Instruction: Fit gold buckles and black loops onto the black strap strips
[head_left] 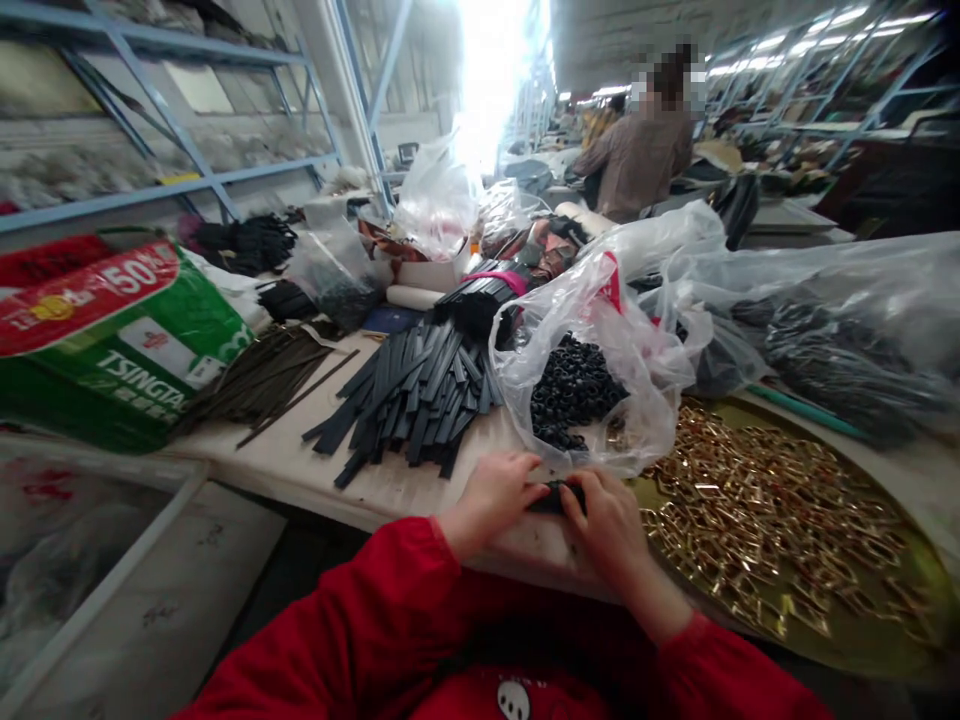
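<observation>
At the table's front edge, my left hand [491, 502] and my right hand [611, 525] meet with fingers closed on a small black strap piece [551, 498]. The fingers cover much of it, so its full shape cannot be made out. Just beyond my hands lies an opened clear plastic bag [651, 440] full of small black loops [574, 385]. Flat black strips [420, 385] are heaped to the left of the bag. To the right of my right hand, many gold metal buckles [772, 520] fill a round gold tray [862, 655].
A green and red carton [127, 350] stands at the left, beside thin dark strips [259, 380]. Filled plastic bags [855, 340] crowd the right and back. Blue metal shelves [217, 180] rise at the left. Farther off, a person [637, 160] faces away.
</observation>
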